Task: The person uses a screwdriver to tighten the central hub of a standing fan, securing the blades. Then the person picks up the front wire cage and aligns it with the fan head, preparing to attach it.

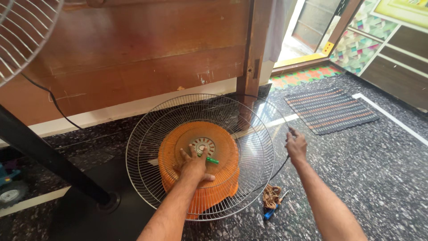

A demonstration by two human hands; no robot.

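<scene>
Looking down from the head camera, I see nearest to me a small tangle of brownish wire (270,197) with a blue-handled tool (273,209) lying on the speckled dark floor (365,169), just beside the rim of the wire fan guard (147,147). My left hand (194,165) reaches into the guard, fingers spread and pressed flat on the orange basket-like piece (214,187) sitting inside it, touching a green-handled screwdriver (209,159) next to the round metal hub (203,145). My right hand (296,146) is out at the guard's right edge, fingers pinched together on a thin rim wire (278,114). To the left, a black fan stand pole (49,158) slants down to its base. Farther off lie a striped mat (330,109), a wooden panel (133,49), and another fan grille (22,31) at top left.
</scene>
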